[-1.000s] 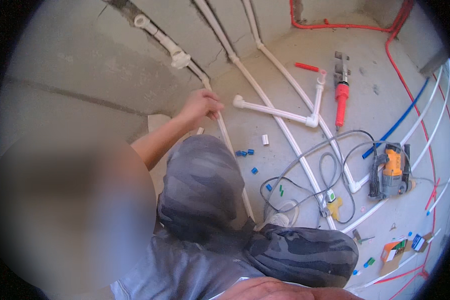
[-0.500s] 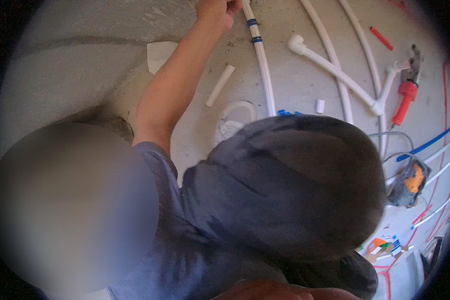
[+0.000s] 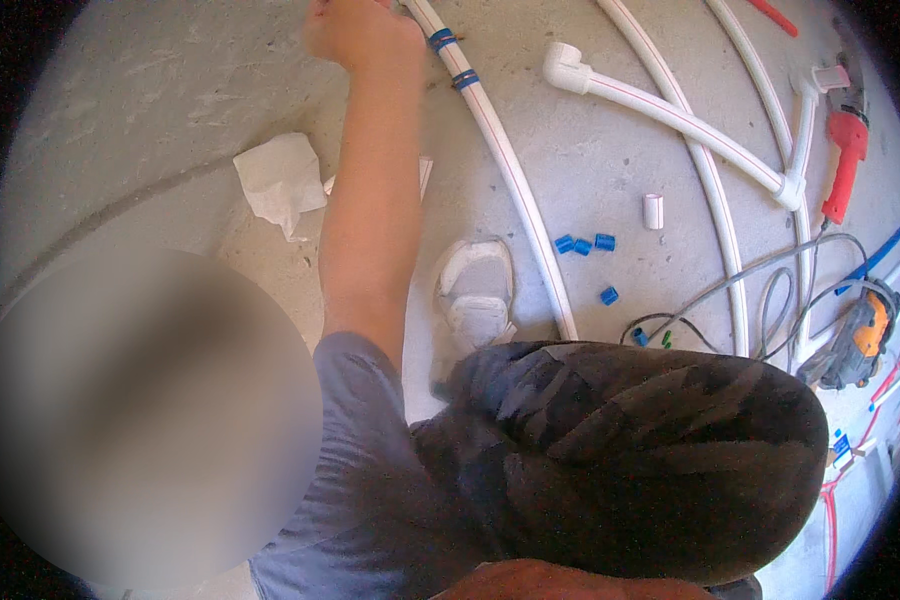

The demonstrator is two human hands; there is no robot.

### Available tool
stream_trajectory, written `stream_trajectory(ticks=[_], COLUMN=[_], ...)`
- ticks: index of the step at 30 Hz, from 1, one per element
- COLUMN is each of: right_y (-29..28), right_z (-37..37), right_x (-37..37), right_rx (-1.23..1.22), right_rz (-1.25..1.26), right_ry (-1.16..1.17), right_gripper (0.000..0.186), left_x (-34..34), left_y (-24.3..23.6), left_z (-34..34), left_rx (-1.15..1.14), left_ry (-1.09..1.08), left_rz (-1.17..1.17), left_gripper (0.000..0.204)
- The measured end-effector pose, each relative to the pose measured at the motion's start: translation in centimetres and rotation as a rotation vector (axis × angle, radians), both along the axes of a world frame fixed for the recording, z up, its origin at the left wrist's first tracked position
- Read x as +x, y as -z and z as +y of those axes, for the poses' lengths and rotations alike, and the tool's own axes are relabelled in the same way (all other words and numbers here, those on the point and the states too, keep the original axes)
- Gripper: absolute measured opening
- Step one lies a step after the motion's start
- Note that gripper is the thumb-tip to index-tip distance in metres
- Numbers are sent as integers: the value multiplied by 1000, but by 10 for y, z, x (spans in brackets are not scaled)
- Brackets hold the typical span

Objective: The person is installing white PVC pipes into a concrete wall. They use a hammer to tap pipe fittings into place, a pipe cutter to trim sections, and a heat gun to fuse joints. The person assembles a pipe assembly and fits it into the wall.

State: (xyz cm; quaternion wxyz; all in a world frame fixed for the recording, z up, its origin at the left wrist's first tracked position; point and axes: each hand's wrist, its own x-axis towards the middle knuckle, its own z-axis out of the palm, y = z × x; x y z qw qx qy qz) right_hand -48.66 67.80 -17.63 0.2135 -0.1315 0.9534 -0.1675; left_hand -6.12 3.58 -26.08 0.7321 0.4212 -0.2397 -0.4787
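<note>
Fingers (image 3: 322, 10) near rough grey concrete (image 3: 590, 160)

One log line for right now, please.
Left hand: fingers partly out of frame, grip unclear | Nearest: white red-striped plastic pipe with two blue bands | Nearby: short blue plastic cylinders

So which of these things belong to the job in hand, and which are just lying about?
Likely part of the job:
white pipe with blue bands, nearest the left hand, whose fingers the frame cuts off

Seemingly just lying about:
white sheet
small blue pieces
short white pipe piece
red-handled tool
orange-and-dark power tool
</note>
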Motion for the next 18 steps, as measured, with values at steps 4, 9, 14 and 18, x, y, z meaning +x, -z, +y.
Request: stream_trajectory(ticks=[4, 9, 14, 18], right_y=[0, 1, 0, -1], right_z=[-1, -4, -8, -13], right_x=[-1, -2, -1, -2], right_rx=[15, 27, 45, 49], right_rz=[-20, -38, -47, -51], right_ry=[10, 23, 26, 17], right_gripper=[40, 38, 37, 35], left_x=[5, 5, 4, 10], left_y=[-2, 10, 11, 14], left_z=[-12, -13, -8, -10], left_rx=[43, -95, -77, -113], left_ry=[-40, -163, -140, -146], left_rz=[-107, -209, -164, -248], left_gripper=[12, 9, 7, 7])
